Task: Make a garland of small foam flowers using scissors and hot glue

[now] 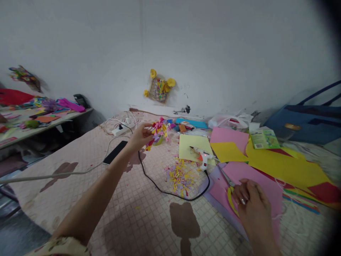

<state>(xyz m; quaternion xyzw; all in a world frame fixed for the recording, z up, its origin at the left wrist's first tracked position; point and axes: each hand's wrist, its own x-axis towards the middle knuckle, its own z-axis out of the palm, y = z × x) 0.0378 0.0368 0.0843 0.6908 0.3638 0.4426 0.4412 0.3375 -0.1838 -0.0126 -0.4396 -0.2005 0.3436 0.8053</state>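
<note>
On the far middle of the table, my left hand (141, 137) has its fingers closed at the left side of a bunch of pink, yellow and purple craft flowers (160, 128). The fingertips are partly hidden against it. At the right, my right hand (253, 206) is curled over the yellow handle of a pair of scissors (230, 199). The blades point away, over pink sheets (255, 181). Between the hands, a white hot glue gun (204, 159) with a red light lies on a pale yellow sheet (186, 144).
Small coloured scraps (181, 177) lie mid-table beside the glue gun's black cord (165, 192). A phone (115, 152) and a white power strip (121, 129) sit at the left. Yellow sheets (287, 169), a green packet (265, 138) and a blue bag (314, 121) are at the right.
</note>
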